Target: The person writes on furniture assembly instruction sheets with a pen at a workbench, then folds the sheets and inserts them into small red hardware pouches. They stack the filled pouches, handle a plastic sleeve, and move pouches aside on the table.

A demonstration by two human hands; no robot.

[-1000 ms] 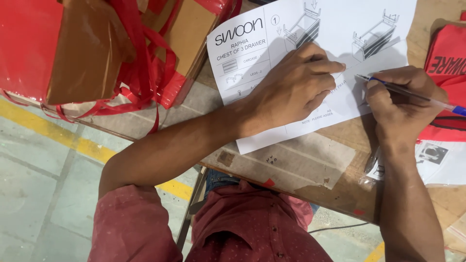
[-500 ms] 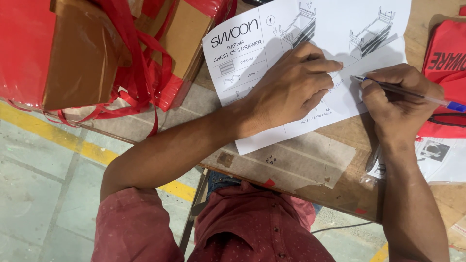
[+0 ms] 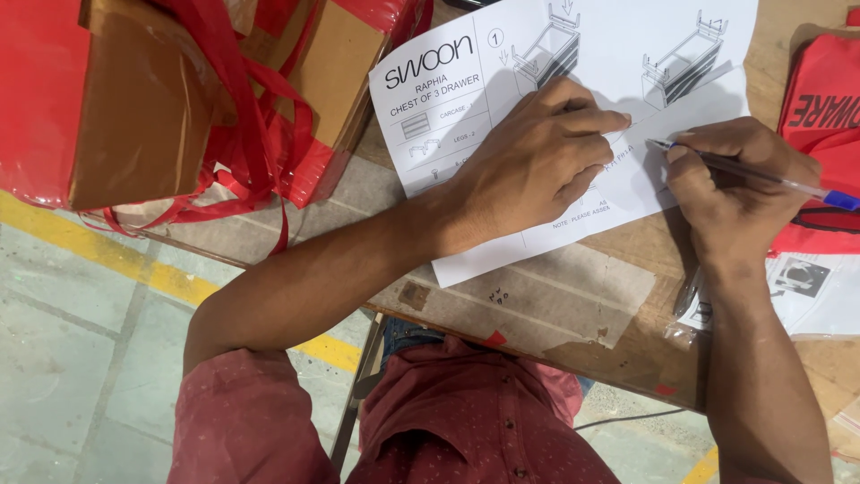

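Worn brown cardboard covers the work table [image 3: 573, 305], and beyond its edge lies a grey concrete floor [image 3: 81, 358] crossed by a yellow painted line [image 3: 161, 278]. On the cardboard lies a white furniture assembly sheet [image 3: 484, 99] printed with line drawings of a drawer carcass. The person's left hand [image 3: 528, 170] is spread flat on the middle of the sheet, fingers loosely fanned and pressing it down so it cannot slide. The right hand [image 3: 735, 188] has its fingers pinched tight around a clear ballpoint pen with a blue cap end [image 3: 761, 177], the tip touching the sheet just to the right of the left fingertips.

A few handwritten marks show on the paper beside the pen tip, so the writing looks begun; how much more is to go I cannot tell, since the left hand hides much of the lower part of the sheet.

To the left stand cardboard parcels wrapped in red tape [image 3: 179, 108], with loose red ribbon trailing over the table edge. A red printed bag [image 3: 820, 116] lies at the far right, above another white leaflet [image 3: 806, 287]. A second pen [image 3: 688, 291] lies on the table just under the right wrist.
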